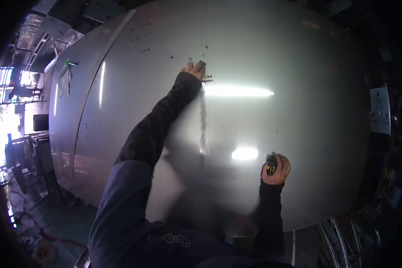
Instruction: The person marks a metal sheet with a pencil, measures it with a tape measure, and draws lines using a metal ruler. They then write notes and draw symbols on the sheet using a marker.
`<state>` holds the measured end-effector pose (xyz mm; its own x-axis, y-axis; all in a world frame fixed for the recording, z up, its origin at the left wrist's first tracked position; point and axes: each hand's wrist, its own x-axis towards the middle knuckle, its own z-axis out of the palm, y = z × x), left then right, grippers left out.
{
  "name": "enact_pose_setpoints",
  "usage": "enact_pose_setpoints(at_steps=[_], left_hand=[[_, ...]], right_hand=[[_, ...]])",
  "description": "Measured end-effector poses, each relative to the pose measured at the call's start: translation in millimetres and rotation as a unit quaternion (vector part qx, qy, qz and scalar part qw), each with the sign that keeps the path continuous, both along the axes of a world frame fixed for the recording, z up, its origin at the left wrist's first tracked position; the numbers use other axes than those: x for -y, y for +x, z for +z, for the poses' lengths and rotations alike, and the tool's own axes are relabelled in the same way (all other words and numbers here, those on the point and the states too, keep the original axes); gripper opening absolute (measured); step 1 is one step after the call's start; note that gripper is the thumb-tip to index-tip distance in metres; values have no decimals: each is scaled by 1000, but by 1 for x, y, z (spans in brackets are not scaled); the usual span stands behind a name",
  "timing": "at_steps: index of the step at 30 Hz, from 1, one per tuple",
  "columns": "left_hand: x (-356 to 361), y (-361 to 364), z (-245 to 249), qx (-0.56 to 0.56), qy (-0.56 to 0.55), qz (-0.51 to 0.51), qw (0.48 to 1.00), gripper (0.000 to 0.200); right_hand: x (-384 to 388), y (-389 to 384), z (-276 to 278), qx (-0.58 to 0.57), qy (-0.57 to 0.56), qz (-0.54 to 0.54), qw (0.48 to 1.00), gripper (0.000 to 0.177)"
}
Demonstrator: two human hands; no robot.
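Observation:
A large grey metal sheet (299,111) fills the middle of the head view. My left hand (195,70) reaches far across it, fingers bent and pressed down on something dark at the fingertips that I cannot make out. Just right of those fingers lies a small yellow and black piece (207,77). Green handwritten marks (190,58) show on the sheet near the hand. Lower right, my right hand (277,169) is wrapped round a black and yellow tape measure (271,165), resting at the sheet's nearer part.
At the left of the sheet runs a long strip (94,67), with a green-ended clamp-like item (69,63) beyond it. A white paper (380,110) with red marks is at the right edge. Metal racks and a reddish hose (53,239) are lower left.

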<state>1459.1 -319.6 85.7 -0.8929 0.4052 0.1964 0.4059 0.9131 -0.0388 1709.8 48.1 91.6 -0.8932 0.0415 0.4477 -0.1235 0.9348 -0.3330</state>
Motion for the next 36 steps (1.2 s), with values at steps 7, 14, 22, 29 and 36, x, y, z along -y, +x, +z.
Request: enact_pose_setpoints(at_steps=[7,14,22,29,36], left_hand=[[-2,-1,-2,-10,-34,10,999,29],[31,21,-15,78,9,9,997,43],[26,2,1,121,87,-10,989,64],[26,-1,16,269,127,94,950,68],[47,1,-10,133,149,-40,979,65]], right_hand=[[1,8,-5,-14,13,6,1000,31],[-2,-1,-9,-24,6,-7,1000,30],[1,-3,-3,-24,0,-9,1000,30],[1,-4,-1,-17,0,-8,1000,30],[2,-7,-5,-34,16,-14,999,28]])
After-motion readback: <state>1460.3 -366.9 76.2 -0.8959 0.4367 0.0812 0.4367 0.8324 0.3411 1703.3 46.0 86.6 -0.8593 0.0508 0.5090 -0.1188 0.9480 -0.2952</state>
